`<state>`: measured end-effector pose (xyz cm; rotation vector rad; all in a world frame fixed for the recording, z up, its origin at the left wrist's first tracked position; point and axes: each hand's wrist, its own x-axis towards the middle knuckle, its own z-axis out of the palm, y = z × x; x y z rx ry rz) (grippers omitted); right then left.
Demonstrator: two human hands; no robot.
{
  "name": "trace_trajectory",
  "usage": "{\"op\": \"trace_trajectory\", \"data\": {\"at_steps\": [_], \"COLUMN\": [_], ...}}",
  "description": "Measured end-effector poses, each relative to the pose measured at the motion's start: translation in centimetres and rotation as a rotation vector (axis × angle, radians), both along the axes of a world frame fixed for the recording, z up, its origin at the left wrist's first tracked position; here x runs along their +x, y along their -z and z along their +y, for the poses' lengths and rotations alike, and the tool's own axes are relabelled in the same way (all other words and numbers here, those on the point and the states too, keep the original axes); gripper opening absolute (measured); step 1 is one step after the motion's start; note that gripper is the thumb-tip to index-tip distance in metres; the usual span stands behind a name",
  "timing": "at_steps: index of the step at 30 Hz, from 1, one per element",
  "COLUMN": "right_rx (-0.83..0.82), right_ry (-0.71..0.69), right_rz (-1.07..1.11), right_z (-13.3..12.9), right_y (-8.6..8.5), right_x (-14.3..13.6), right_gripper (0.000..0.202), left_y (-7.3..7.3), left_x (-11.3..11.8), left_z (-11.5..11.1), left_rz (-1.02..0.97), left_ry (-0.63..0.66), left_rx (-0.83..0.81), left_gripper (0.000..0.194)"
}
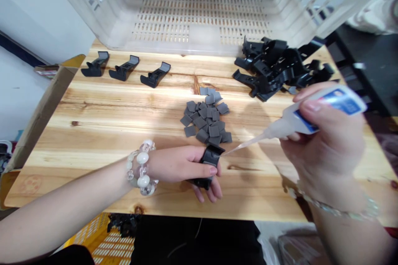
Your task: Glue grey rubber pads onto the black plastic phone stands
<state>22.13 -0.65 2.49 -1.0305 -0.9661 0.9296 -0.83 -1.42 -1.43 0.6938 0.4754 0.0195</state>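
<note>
My left hand point(192, 165) is closed around a black plastic bracket point(212, 154) just above the wooden table, part of it hidden by the fingers. In my right hand point(326, 145) is a white glue bottle point(289, 120) with a blue label, tilted down to the left. Its thin nozzle tip reaches the bracket's upper edge; whether it touches I cannot tell. Right behind my left hand lies a loose pile of small grey square pads point(207, 118).
Three black brackets with grey pads point(155, 74) stand in a row at the back left. A heap of black brackets point(276, 66) lies at the back right. Behind them is a large white plastic crate point(186, 41). Below the front edge, a yellow basket point(108, 248) holds black parts.
</note>
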Motion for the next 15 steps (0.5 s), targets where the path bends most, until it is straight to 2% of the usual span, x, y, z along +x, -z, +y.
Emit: {"op": "trace_trajectory", "data": {"at_steps": [15], "right_rx": [0.051], "right_ry": [0.004], "right_rz": [-0.039], "right_z": [-0.18], "right_y": [-0.02], "right_x": [-0.06], "right_gripper": [0.008], "left_y": [-0.19], "left_x": [0.12], "left_z": [-0.06], "left_rz": [0.041], "left_ry": [0.007], "left_rx": [0.039], "left_gripper": [0.026]}}
